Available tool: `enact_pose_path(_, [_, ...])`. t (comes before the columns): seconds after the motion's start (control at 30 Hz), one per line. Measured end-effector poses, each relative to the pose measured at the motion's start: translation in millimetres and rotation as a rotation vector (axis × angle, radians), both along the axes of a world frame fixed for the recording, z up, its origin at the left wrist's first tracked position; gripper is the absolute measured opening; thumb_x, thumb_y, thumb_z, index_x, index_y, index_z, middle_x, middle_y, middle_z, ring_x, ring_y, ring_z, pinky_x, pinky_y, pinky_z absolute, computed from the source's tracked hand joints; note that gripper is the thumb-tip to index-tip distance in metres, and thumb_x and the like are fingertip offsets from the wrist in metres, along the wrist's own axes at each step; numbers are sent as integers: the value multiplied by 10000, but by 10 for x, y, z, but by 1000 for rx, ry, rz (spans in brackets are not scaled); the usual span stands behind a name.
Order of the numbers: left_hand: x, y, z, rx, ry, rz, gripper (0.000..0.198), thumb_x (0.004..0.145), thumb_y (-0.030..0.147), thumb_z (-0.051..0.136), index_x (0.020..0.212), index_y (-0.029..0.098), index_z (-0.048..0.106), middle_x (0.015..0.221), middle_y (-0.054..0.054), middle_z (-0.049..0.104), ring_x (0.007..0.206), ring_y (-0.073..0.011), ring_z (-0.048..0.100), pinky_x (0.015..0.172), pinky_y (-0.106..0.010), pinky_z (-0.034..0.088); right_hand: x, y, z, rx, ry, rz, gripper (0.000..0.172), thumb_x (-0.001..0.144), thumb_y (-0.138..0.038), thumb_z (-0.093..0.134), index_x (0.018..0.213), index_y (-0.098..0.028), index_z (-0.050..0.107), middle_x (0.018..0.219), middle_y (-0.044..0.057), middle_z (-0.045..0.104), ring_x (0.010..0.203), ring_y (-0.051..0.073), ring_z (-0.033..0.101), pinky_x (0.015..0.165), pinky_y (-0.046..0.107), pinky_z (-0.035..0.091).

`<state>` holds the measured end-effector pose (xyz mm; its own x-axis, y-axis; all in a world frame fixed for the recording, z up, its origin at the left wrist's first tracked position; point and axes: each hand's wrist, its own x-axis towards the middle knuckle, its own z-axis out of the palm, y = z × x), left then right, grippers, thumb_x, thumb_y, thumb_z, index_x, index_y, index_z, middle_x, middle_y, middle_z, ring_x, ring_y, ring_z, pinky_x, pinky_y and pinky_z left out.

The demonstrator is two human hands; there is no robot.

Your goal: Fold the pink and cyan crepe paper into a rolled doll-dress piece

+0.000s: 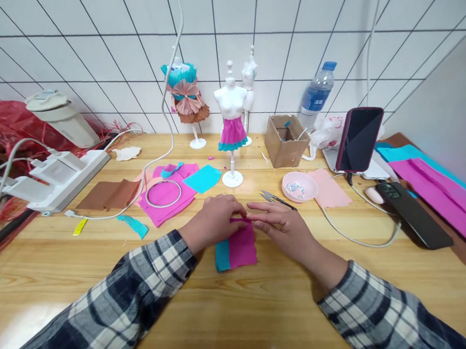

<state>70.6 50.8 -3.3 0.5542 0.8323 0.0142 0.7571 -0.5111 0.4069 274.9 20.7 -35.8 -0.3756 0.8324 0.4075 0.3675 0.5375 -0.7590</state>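
Observation:
A magenta crepe paper piece with a blue strip along its left side lies on the table before me. My left hand has its fingers closed on the paper's far edge. From the other side, my right hand reaches to the same edge, its fingers fairly straight and the tips pinching the paper close to the left fingertips. Part of the far edge is hidden by my fingers. Just beyond the right hand lie small thread snips. Behind them stands a white mini dress form wearing a magenta skirt with blue trim.
Magenta paper sheets under a metal ring, a blue sheet and brown paper lie left. A pink bowl, cardboard box, bottle and phones sit right. A white cable hangs down left of centre.

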Motion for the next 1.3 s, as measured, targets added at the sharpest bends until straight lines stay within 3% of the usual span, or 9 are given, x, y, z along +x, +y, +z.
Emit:
enact_pose_path(0.13, [49, -27, -46, 15, -10, 60, 104, 808, 241, 632, 782, 200, 724, 868, -67, 689, 877, -233, 613, 801, -359, 420, 14, -23, 21, -150, 71, -5, 220, 916, -323, 600, 1091, -316, 734, 1241, 29, 684, 1149, 202, 637, 1006, 430, 510])
enact_pose_path(0.23, [-3, -56, -31, -196, -192, 115, 127, 813, 236, 594, 812, 177, 706, 779, -42, 685, 741, -179, 606, 683, -289, 439, 21, -41, 55, -159, 93, -5, 230, 920, -348, 595, 1096, -297, 734, 1242, 40, 682, 1172, 209, 621, 1009, 430, 504])
enact_pose_path(0.37, [-128, -28, 37, -636, -383, 133, 187, 810, 312, 609, 879, 179, 720, 784, -24, 729, 678, -149, 625, 626, -238, 460, 25, -91, 114, 39, -11, -36, 213, 908, -305, 604, 1072, -296, 740, 1236, 51, 681, 1133, 218, 633, 992, 443, 499])
enact_pose_path(0.43, [-190, 4, 74, -725, -361, 88, 182, 776, 303, 645, 889, 210, 753, 853, -17, 757, 744, -160, 654, 681, -237, 476, 25, -120, 139, 171, -76, -39, 211, 903, -265, 601, 1055, -307, 741, 1241, 44, 676, 1123, 218, 632, 986, 445, 495])
enact_pose_path(0.6, [-261, 32, 116, -724, -274, 66, 133, 716, 315, 693, 784, 255, 791, 781, 20, 764, 737, -166, 649, 673, -223, 458, 18, -175, 170, 333, -213, 20, 254, 875, -236, 617, 1076, -348, 723, 1307, 14, 634, 1174, 243, 590, 1004, 486, 474])
enact_pose_path(0.8, [-227, 8, 122, -774, -352, 109, 126, 689, 282, 686, 749, 250, 792, 769, 20, 761, 737, -167, 647, 694, -230, 465, 10, -217, 176, 423, -350, 34, 320, 865, -236, 624, 1134, -395, 695, 1350, -26, 606, 1231, 261, 540, 1014, 518, 450])
enact_pose_path(1.3, [-207, -12, 108, -890, -492, 173, 109, 667, 243, 694, 723, 231, 787, 747, 5, 755, 698, -150, 632, 667, -235, 465, -47, -255, 169, 398, -467, -42, 328, 868, -225, 627, 1125, -423, 678, 1358, -62, 599, 1240, 268, 543, 1139, 629, 179])
